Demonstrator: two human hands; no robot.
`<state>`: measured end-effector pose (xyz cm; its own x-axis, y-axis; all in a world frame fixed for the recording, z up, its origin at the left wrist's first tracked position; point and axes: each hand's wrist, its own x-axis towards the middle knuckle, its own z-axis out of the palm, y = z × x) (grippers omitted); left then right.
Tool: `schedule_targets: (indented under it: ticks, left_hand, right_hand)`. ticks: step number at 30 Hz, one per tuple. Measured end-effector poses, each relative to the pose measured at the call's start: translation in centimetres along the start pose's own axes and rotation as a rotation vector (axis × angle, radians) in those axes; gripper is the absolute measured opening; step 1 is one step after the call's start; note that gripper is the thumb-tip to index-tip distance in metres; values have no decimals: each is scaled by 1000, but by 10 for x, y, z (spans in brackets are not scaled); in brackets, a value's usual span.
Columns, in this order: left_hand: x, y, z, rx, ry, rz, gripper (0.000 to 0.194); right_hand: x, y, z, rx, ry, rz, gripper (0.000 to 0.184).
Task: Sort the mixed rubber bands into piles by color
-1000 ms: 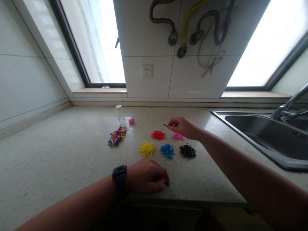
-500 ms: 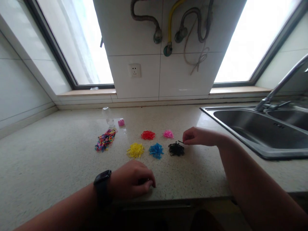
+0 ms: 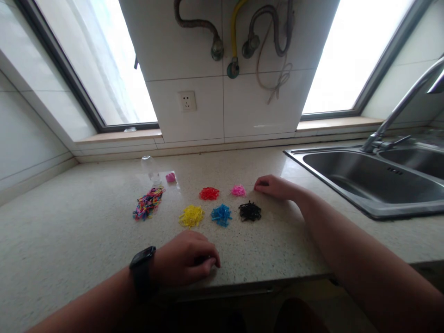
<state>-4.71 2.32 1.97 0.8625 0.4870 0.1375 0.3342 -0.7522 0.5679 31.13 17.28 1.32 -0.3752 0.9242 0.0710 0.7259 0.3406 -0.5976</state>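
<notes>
Right hand (image 3: 272,187) is right of the centre of the frame, just beside the small pile of bright pink bands (image 3: 238,190); its fingers are bent together, and I cannot tell if something is pinched inside. Left hand (image 3: 187,261), in the lower middle of the frame, is loosely curled near the front edge of the pale speckled tabletop (image 3: 104,240); whether it holds anything, I cannot tell.

Near the centre lie also loose piles of red bands (image 3: 209,193), yellow bands (image 3: 191,216), blue bands (image 3: 221,215) and black bands (image 3: 249,211). Left of these is a mixed multicoloured pile (image 3: 149,203).

These thin bands look like elastic; I judge them very light, soft and stretchy, hardly fragile, but easily tangled. It seems best to take one by its free end at the pile's border, with thumb and forefinger tips, so that neighbours do not follow.
</notes>
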Motion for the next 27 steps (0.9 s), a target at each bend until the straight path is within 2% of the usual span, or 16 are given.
schedule_targets:
  ticks: [8,12,27]
  left_hand:
    - [0,-1,0,6,5,18,23]
    - [-1,-1,1,9,19,26,23]
    - [-1,0,-1,34,54,31,22]
  right_hand:
    - [5,12,-5,72,149,101,34]
    - [6,14,-4,102,222,91,36]
    - [11,23,-4,64,203,97,33]
